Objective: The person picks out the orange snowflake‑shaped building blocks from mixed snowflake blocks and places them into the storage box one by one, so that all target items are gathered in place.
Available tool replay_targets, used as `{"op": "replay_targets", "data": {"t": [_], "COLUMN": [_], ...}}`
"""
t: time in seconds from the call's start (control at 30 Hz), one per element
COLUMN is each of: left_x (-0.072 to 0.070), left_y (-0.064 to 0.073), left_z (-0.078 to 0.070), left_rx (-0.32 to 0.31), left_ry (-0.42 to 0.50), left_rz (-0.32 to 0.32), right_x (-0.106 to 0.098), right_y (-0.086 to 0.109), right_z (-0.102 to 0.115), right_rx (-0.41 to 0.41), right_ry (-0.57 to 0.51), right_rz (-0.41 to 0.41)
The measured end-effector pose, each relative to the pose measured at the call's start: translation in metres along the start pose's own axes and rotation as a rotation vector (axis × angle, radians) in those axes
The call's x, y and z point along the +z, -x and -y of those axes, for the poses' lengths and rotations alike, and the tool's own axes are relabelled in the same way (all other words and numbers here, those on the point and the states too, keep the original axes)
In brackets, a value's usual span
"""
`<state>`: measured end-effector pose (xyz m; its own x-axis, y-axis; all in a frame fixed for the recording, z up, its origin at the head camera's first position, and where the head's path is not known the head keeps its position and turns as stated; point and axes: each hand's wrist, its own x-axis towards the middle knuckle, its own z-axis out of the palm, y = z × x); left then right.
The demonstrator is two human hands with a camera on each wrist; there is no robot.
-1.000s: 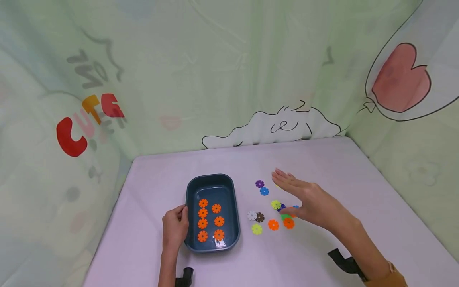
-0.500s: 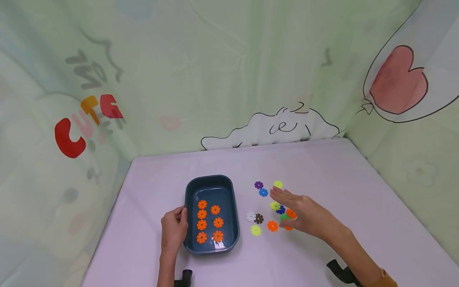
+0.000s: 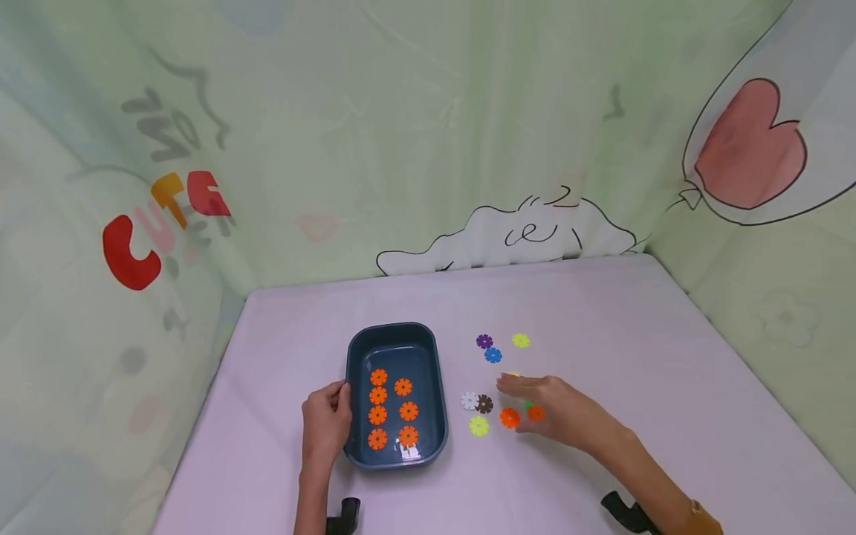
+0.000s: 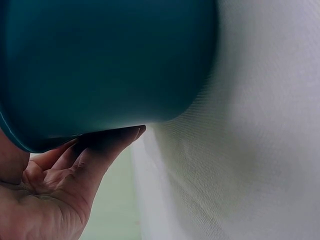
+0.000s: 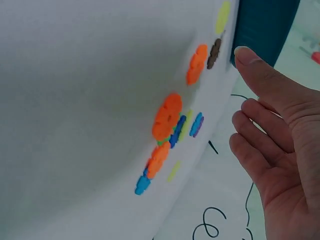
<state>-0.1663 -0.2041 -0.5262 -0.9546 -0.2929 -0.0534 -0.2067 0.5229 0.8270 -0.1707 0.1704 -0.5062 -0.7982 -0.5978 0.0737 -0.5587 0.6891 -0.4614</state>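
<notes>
Nearest: a person's left hand (image 3: 327, 416), thumb and fingers clamped on the left rim of a dark-blue, round-cornered rectangular tray (image 3: 421, 364), apparently plastic, standing on the pale lilac, cloth-covered surface (image 3: 588, 312).

Across from it: the right hand (image 3: 562, 414), holding nothing, thumb and fingers apart, over loose discs.

In the tray: seven orange, notched, flower-shaped flat discs (image 3: 377, 414); four in the left column, three in the right.

Outside it, nearer: a lime-yellow disc (image 3: 478, 426), two loose orange discs (image 3: 510, 417), a brown disc (image 3: 484, 403), a white disc (image 3: 469, 400). Farther: a blue disc (image 3: 493, 355), a purple disc (image 3: 484, 341), another lime-yellow disc (image 3: 521, 340).

Tally, as I judge it: most of the orange is in, three outside; every other colour seen lies outside.

Farthest: a pale green printed cloth backdrop (image 3: 401, 148).

By view: right wrist only, a third loose orange disc (image 5: 158, 160) and a dark-blue disc (image 5: 177, 131), hidden by the hand in the head view. Left wrist only: fingers against the tray's outer wall. Head only: the tray's contents.
</notes>
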Motion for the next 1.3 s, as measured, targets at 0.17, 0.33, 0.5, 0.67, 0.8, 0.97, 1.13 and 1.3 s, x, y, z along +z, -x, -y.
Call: {"op": "replay_targets", "data": {"t": [0.17, 0.33, 0.5, 0.67, 0.8, 0.97, 1.13, 1.3], "left_x": [0.000, 0.001, 0.000, 0.001, 0.001, 0.002, 0.002, 0.002], "left_y": [0.000, 0.000, 0.000, 0.000, -0.001, -0.002, -0.002, -0.002], "left_z": [0.001, 0.001, 0.001, 0.001, 0.001, 0.001, 0.000, -0.001], "left_rx": [0.002, 0.009, 0.008, 0.009, 0.009, -0.002, -0.013, -0.017], "left_ry": [0.001, 0.001, 0.005, 0.006, 0.004, 0.000, -0.004, -0.005], "left_rz": [0.005, 0.004, 0.004, 0.000, -0.002, -0.003, -0.006, -0.011], "right_x": [0.009, 0.015, 0.019, 0.020, 0.021, 0.023, 0.022, 0.021], "right_y": [-0.001, -0.002, -0.001, 0.000, -0.001, -0.001, -0.003, -0.005], "right_z": [-0.005, -0.010, -0.013, -0.014, -0.014, -0.007, 0.001, 0.005], "right_rx": [-0.004, -0.024, -0.034, -0.028, -0.030, -0.043, -0.039, -0.043], "right_ry": [-0.013, -0.032, -0.040, -0.039, -0.012, 0.089, 0.129, 0.140], "right_rz": [0.031, 0.045, 0.054, 0.062, 0.063, 0.053, 0.078, 0.080]}}
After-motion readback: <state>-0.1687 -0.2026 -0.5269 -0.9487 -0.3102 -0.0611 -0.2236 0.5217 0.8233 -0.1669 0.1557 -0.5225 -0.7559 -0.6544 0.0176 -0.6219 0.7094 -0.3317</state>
